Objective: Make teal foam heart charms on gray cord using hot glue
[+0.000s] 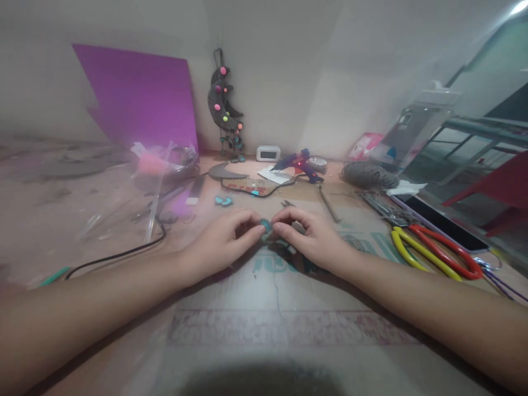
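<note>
My left hand [231,237] is closed in a pinch on a small round teal piece [266,224], low over the table. My right hand [308,234] is also pinched, its fingertips at the right edge of that piece; what lies between them is too small to make out. Behind my left hand lie more teal pieces [223,201]. Just beyond my right fingers is a small dark pointed tool [287,203], partly hidden.
A purple sheet [144,99] leans on the wall beside a hanging moon ornament [223,104]. Farther back are a grey crescent [226,171], a glue gun [299,163] and a white clock [268,153]. At right lie grey yarn [369,175], red-and-yellow-handled scissors [433,253] and a phone [443,223].
</note>
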A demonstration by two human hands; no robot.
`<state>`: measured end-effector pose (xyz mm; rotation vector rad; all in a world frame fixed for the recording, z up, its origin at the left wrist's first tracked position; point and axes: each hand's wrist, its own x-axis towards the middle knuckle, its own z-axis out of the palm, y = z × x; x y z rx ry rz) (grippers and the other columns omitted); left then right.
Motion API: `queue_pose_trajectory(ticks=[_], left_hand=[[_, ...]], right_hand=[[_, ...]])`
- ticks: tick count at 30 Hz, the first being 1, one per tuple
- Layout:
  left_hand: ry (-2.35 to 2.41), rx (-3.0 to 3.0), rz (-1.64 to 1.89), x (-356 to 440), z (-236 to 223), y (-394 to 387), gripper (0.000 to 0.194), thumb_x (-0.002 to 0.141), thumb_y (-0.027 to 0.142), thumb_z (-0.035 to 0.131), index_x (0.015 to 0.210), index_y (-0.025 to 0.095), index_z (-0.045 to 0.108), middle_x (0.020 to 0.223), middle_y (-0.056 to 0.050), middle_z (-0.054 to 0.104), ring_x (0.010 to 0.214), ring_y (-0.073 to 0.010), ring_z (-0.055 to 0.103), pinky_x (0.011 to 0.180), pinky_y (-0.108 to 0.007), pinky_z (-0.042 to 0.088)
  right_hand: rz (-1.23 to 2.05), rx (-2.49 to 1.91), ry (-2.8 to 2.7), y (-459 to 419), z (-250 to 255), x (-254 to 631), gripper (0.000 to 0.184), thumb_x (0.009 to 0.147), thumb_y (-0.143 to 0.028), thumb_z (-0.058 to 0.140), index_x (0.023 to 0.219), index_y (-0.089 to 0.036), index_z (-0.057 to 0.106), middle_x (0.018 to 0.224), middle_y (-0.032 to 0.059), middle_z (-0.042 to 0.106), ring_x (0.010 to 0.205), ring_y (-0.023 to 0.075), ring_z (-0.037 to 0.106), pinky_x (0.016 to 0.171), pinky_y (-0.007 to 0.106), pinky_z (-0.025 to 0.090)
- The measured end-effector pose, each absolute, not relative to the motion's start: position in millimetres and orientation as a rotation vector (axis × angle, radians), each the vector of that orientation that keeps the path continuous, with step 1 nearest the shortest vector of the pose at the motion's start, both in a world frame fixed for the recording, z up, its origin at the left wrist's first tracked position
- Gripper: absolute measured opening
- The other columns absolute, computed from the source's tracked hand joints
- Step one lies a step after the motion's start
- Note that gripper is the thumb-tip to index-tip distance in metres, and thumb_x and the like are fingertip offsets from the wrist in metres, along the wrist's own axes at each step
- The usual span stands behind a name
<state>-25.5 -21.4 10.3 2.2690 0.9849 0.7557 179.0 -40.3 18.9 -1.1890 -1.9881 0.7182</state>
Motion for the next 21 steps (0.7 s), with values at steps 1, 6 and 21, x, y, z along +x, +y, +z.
queue_pose_trajectory(ticks=[1,6,21], left_hand=[[0.992,2.261,0.753,-25.4,10.4,-21.2,0.025,0.096,0.035,0.046,0.083,0.018,0.058,0.078,0.001,0.059,0.074,-0.0147,0.054,0.067,-0.027,0.041],[0.995,2.246,0.735,-24.4,10.5,-20.4,0.025,0.096,0.036,0.046,0.083,0.018,0.057,0.077,0.001,0.058,0.073,-0.0146,0.054,0.067,-0.027,0.041],[1.013,2.226,0.729,-25.6,12.0,-20.5,0.026,0.096,0.036,0.045,0.081,0.018,0.056,0.074,0.003,0.056,0.07,-0.0135,0.052,0.063,-0.025,0.039]], right_hand=[[0.733,-1.185,-1.975,-40.4,18.8,178.8,0.015,0.087,-0.029,0.057,0.087,-0.017,0.066,0.08,0.0022,0.069,0.074,0.015,0.063,0.068,0.026,0.048],[0.713,-1.154,-1.982,-39.6,17.0,179.3,0.011,0.086,-0.025,0.059,0.082,-0.018,0.066,0.078,0.0009,0.067,0.074,0.0137,0.062,0.07,0.025,0.047],[0.583,-1.172,-2.083,-40.5,18.9,179.8,0.018,0.092,-0.028,0.054,0.08,-0.019,0.065,0.077,0.0012,0.066,0.073,0.0141,0.059,0.069,0.027,0.043]])
